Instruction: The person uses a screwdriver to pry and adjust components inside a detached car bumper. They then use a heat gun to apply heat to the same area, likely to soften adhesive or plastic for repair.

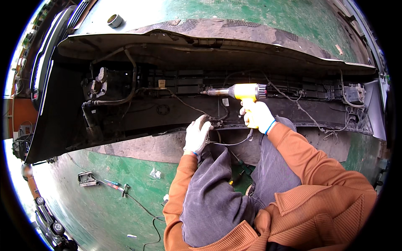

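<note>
A long dark car bumper [176, 108] lies before me with its inner side up, wiring and brackets showing. My right hand [258, 115], in a white glove, is wrapped round the handle of a yellow heat gun [245, 91]. The gun's metal nozzle points left over the bumper's inside, and I cannot tell whether it touches anything. At the bumper's near edge is my left hand [196, 134], also gloved in white. Its fingers are bent at small parts and a wire there; what they pinch, if anything, is hidden. A grey cable [236, 142] hangs beside it.
Under the bumper lies a worn dark mat [134, 147] on a green floor. A roll of tape [114, 21] sits beyond the far edge. At lower left are a grey metal part [87, 179], a screwdriver [112, 183] and a black cord [142, 205]. My knees are close to the near edge.
</note>
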Demonstrator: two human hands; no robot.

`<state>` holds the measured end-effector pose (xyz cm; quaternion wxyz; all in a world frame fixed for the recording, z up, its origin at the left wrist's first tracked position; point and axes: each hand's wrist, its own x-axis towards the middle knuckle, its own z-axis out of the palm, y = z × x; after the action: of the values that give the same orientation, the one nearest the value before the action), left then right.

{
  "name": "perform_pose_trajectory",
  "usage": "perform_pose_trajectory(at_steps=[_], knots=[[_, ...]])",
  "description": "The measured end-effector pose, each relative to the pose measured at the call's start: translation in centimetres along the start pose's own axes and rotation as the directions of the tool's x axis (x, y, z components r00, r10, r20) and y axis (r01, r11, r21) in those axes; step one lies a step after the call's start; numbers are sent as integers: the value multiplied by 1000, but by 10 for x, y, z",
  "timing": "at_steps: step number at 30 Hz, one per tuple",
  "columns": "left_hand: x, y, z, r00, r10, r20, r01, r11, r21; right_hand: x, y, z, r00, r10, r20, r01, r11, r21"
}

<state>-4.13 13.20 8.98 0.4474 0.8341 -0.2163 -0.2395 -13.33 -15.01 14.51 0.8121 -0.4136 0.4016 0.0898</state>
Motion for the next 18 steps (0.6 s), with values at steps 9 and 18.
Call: perform_pose_trajectory(at_steps=[9,18], knots=[[-1,-1,1,1000,20,-16,-21,999,-35,4,2,-4,1000,17,20,-17,999,39],[-1,-2,0,1000,10,-6,-10,1000,-10,3,2,-3,1000,17,26,-18,999,37]])
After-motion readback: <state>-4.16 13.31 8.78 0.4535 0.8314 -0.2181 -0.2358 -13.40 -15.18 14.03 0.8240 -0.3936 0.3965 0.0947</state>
